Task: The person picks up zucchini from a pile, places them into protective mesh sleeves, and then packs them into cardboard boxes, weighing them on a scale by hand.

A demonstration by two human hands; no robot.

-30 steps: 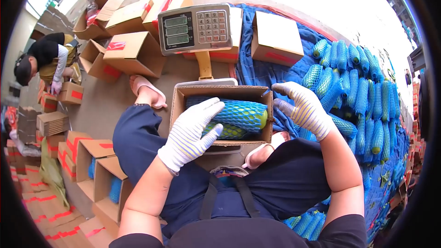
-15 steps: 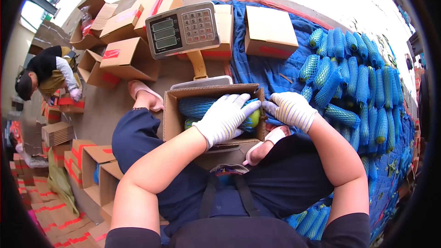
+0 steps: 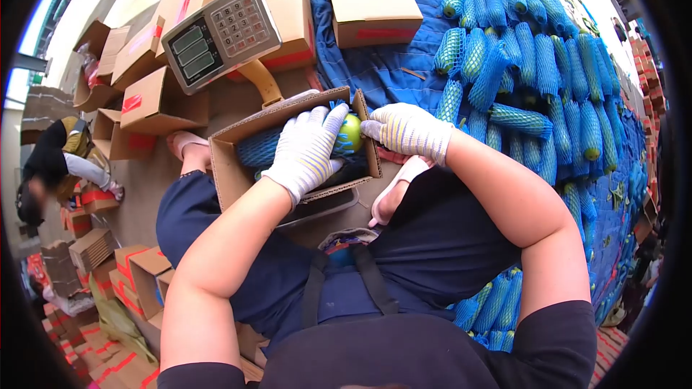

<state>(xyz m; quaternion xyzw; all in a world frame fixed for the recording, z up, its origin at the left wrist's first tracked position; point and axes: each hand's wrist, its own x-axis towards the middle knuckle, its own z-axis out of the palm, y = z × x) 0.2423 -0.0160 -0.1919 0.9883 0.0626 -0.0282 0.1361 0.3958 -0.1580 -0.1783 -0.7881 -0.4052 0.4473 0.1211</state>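
An open cardboard box (image 3: pixel 229 167) stands on the scale in front of me, tilted in view. Inside it lie green fruits in blue foam netting (image 3: pixel 261 150); the bare end of one green fruit (image 3: pixel 351 132) shows near the right wall. My left hand (image 3: pixel 308 150), in a striped white glove, rests on the netted fruits inside the box, fingers spread. My right hand (image 3: pixel 407 130), also gloved, is at the box's right edge beside the green fruit end, its fingers bent together; whatever lies between them is too small to make out.
The scale's display (image 3: pixel 222 37) rises behind the box. A closed carton (image 3: pixel 373 7) sits on the blue cloth (image 3: pixel 382 68). Rows of netted fruits (image 3: pixel 530 57) lie at the right. Open cartons (image 3: pixel 155 101) and a bending person (image 3: pixel 54 162) are at the left.
The view has turned, shifting the box and scale to the left and tilting them. More of the green fruit end shows between my hands. The person at the left has bent lower.
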